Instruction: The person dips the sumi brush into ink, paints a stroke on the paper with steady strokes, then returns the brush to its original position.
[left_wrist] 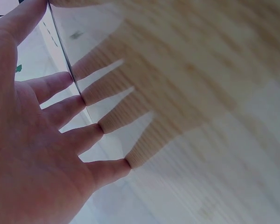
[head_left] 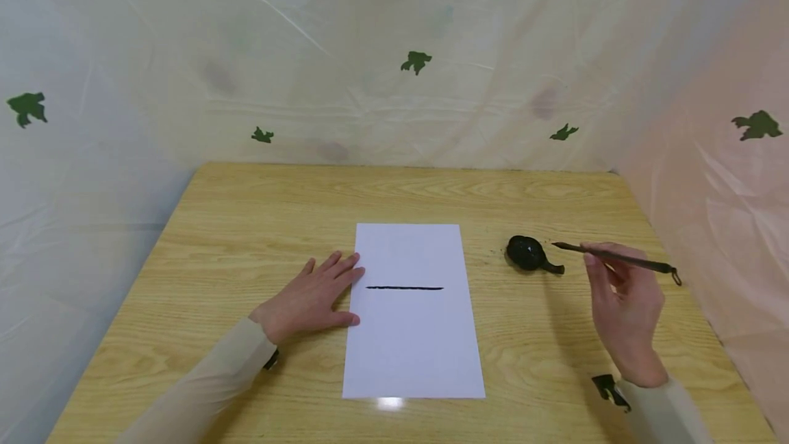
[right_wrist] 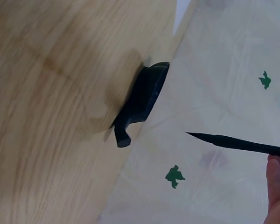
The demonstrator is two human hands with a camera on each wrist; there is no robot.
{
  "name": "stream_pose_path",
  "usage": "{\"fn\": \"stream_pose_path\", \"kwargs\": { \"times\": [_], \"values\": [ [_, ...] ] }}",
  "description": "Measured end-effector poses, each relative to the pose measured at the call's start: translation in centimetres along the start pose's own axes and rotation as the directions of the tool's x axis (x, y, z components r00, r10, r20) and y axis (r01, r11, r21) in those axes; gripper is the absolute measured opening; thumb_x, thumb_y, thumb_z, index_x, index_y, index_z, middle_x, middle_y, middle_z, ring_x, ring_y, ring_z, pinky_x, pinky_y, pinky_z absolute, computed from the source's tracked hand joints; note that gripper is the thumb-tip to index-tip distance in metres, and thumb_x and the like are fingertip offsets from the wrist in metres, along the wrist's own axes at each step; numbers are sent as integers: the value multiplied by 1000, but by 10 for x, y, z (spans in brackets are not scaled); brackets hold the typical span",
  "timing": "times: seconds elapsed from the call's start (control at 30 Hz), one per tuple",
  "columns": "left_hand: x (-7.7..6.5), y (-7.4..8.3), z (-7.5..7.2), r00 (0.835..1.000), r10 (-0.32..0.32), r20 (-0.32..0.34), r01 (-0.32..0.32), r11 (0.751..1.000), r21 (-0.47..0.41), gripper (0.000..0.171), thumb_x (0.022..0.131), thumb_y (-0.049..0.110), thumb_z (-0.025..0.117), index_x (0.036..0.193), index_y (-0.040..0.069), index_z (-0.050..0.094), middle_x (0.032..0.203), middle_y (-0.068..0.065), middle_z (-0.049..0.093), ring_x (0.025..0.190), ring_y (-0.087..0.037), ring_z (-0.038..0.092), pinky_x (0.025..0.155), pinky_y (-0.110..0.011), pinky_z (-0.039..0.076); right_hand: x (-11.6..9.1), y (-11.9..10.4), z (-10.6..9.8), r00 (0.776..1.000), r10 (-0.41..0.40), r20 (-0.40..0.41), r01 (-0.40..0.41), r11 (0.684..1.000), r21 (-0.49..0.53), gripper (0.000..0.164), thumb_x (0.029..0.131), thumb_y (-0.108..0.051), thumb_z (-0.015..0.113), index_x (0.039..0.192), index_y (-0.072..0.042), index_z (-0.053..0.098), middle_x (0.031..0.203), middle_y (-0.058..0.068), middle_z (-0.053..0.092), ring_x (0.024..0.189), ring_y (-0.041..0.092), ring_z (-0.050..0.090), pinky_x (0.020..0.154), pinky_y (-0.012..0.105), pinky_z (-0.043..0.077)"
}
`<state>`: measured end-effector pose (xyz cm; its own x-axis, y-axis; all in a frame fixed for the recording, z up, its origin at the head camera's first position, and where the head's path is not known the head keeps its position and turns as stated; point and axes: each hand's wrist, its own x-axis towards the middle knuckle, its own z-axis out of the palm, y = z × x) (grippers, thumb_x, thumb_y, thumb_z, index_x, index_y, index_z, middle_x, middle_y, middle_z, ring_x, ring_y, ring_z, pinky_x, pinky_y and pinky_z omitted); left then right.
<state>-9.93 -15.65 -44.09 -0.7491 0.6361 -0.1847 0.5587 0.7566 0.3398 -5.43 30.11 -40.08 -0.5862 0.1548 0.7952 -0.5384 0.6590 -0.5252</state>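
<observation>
A white sheet of paper (head_left: 413,341) lies on the wooden table, with one black horizontal stroke (head_left: 404,288) across it. My left hand (head_left: 311,300) is spread, its fingertips touching the paper's left edge; the left wrist view shows the same fingers (left_wrist: 107,173) straight and apart. On the right, my right hand (head_left: 627,307) pinches a dark writing brush (head_left: 629,259) above the table, its pointed black tip aimed left. Near that tip sits a black ink dish (head_left: 525,252) with a short handle, holding glossy ink. In the right wrist view the brush (right_wrist: 238,143) hangs apart from the dish (right_wrist: 142,95).
The wooden table (head_left: 259,211) ends at a pale curtain (head_left: 345,88) printed with green leaf shapes, which also closes off both sides. Small dark specks lie on the tabletop around the ink dish.
</observation>
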Motion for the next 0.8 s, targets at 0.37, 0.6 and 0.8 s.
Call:
{"fn": "stream_pose_path", "kwargs": {
  "times": [0.37,0.6,0.8],
  "values": [
    [0,-1,-1,1000,1,2,-1,1000,1,85,95,56,69,160,11,39,170,-9,26,157,-39,17,118,-70,18,1,1,2,975,-223,23,220,971,94,28,101,-10,69,96,17,66,95,29,68,104,5,69,89,11,50],
    [0,-2,0,1000,3,1,-3,1000,5,86,95,57,68,161,11,39,170,-9,25,157,-39,17,118,-71,19,-11,23,-13,918,-263,298,323,930,-176,49,112,-36,47,104,7,69,109,22,71,99,24,66,92,8,44],
    [1,-2,0,1000,3,0,-3,1000,-2,86,94,56,69,161,12,39,170,-9,26,157,-39,17,118,-70,19,-15,32,-17,844,-330,423,430,888,-165,49,114,-34,38,104,2,70,111,19,69,90,29,68,60,30,55]
  ]
}}
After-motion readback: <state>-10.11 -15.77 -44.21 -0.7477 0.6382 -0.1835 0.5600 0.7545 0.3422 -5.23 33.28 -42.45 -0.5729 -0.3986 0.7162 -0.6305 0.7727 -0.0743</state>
